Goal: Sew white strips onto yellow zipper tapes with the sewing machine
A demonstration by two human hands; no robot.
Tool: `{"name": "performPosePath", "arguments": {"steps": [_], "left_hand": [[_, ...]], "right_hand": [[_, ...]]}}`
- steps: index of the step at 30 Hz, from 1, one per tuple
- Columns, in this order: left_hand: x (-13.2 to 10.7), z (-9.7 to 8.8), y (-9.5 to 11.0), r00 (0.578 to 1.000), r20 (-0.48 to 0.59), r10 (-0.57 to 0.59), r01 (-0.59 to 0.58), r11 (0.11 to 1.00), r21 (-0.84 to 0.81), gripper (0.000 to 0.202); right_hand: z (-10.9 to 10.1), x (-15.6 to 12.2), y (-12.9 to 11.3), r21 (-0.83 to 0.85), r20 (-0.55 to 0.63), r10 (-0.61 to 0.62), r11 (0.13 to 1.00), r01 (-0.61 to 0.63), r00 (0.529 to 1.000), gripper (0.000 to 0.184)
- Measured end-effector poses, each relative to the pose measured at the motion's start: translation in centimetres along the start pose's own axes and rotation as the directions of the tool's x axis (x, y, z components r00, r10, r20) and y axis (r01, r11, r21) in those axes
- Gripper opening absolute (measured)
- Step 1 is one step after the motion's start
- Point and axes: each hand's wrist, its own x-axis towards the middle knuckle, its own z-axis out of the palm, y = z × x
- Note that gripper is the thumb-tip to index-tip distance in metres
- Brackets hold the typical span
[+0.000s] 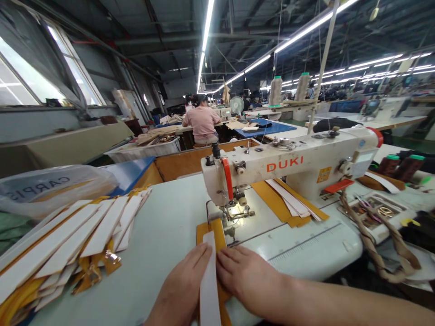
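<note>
A white strip [210, 294] lies lengthwise on a mustard-yellow strip [219, 230] at the front of the sewing machine [251, 165]. The yellow strip's far end is just left of the lit presser foot [238, 211]. My left hand [185, 283] grips the white strip's left edge, fingers together and thumb side hidden. On the other side, my right hand [244, 276] lies palm down, its slightly bent fingers resting on the yellow strip beside the white one. Whether the needle is in the material I cannot tell.
On the left lies a fanned pile of white and yellow strips [71, 242], some with metal buckles [112, 257]. More strips [282, 203] rest under the machine arm. At right stand a tray of small tools [377, 213] and thread cones [409, 167]. A seated person [203, 120] works ahead.
</note>
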Motion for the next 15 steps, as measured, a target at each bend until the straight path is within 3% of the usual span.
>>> {"name": "performPosePath", "arguments": {"steps": [3, 6, 10, 15], "left_hand": [[0.0, -0.2, 0.9, 0.994, -0.071, 0.083, -0.075, 0.991, 0.106, 0.042], [1.4, 0.1, 1.0, 0.994, -0.037, 0.104, -0.096, 0.980, 0.176, 0.039], [3.0, 1.4, 0.3, 0.992, 0.076, 0.103, -0.114, 0.979, 0.171, 0.041], [3.2, 2.5, -0.2, 0.989, 0.031, 0.142, -0.145, 0.971, 0.192, 0.043]], "right_hand": [[-1.1, -1.6, -1.3, 0.029, -0.014, 0.006, 1.000, -0.006, 1.000, 0.038], [-1.3, -2.0, -1.6, 0.043, -0.014, 0.011, 0.999, -0.011, 1.000, 0.034], [0.3, -1.9, -1.6, 0.062, -0.065, 0.012, 0.998, -0.008, 0.998, 0.027], [3.1, -2.2, -1.7, 0.055, -0.142, 0.004, 0.998, 0.003, 0.990, 0.026]]}}
